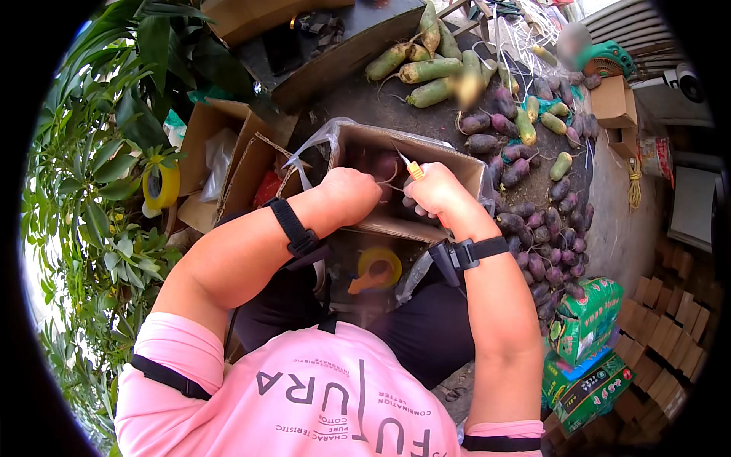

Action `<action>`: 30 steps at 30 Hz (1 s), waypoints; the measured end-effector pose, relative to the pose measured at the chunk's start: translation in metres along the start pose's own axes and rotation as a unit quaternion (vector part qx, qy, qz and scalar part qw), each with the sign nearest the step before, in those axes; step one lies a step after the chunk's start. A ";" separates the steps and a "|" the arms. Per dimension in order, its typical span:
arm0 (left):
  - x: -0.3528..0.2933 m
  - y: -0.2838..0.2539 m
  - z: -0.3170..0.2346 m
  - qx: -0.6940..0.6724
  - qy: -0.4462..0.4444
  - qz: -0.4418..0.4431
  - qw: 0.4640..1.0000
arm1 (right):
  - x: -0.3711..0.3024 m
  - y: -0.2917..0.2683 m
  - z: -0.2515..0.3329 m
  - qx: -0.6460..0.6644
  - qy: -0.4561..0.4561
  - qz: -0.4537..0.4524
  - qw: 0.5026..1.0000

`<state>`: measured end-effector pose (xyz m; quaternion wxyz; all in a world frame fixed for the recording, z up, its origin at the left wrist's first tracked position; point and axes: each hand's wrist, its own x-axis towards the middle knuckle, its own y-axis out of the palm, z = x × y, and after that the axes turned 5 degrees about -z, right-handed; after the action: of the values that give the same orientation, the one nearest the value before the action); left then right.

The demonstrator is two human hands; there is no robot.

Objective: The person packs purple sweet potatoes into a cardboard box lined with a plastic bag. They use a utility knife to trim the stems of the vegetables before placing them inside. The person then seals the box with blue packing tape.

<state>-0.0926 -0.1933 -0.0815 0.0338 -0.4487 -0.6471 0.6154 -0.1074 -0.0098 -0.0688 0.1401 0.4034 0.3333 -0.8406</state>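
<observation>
Over an open cardboard carton, the right hand is wrapped around a yellow-handled knife. The left hand is curled, seemingly pinching a thin root, though its fingertips are hidden. A purple radish sits inside the carton between the hands.

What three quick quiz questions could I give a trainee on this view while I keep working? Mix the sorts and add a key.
1. Which of the wearer's hands holds the knife?
2. True or false: the box is closed on top.
3. The heap of purple radishes lies: A) left of the box; B) right of the box; C) between the wearer's legs?

Key: 1. The right hand. 2. False; its top is open. 3. B.
</observation>
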 end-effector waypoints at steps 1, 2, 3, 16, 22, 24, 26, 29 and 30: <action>-0.002 -0.007 -0.003 -0.014 -0.006 -0.017 1.000 | -0.012 -0.007 0.005 0.012 -0.010 -0.013 1.000; -0.002 -0.005 -0.004 -0.017 0.001 -0.041 0.999 | -0.018 -0.011 0.005 0.016 -0.029 -0.025 0.999; 0.002 -0.001 -0.004 -0.020 0.007 -0.066 0.998 | -0.022 -0.016 0.002 0.021 -0.047 -0.037 0.998; 0.025 -0.003 -0.030 0.026 0.059 0.071 0.995 | -0.139 -0.049 -0.021 0.310 -0.154 -0.149 0.926; 0.038 0.006 -0.044 0.029 0.010 0.102 0.994 | -0.155 -0.052 -0.058 0.345 -0.183 -0.226 0.893; 0.039 0.005 -0.045 0.031 0.008 0.105 0.994 | -0.167 -0.053 -0.067 0.349 -0.175 -0.240 0.889; 0.044 0.011 -0.037 0.014 -0.008 0.112 0.994 | -0.177 -0.052 -0.076 0.366 -0.182 -0.262 0.874; 0.027 -0.002 -0.017 -0.139 0.059 -0.025 0.988 | -0.179 -0.053 -0.095 0.373 -0.189 -0.299 0.858; 0.022 -0.007 -0.009 -0.148 0.048 -0.059 0.986 | -0.179 -0.054 -0.100 0.381 -0.185 -0.315 0.849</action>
<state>-0.1043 -0.1713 -0.0848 0.0348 -0.4389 -0.7539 0.4877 0.0376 0.0912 0.0481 -0.2376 0.1355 0.0635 -0.9598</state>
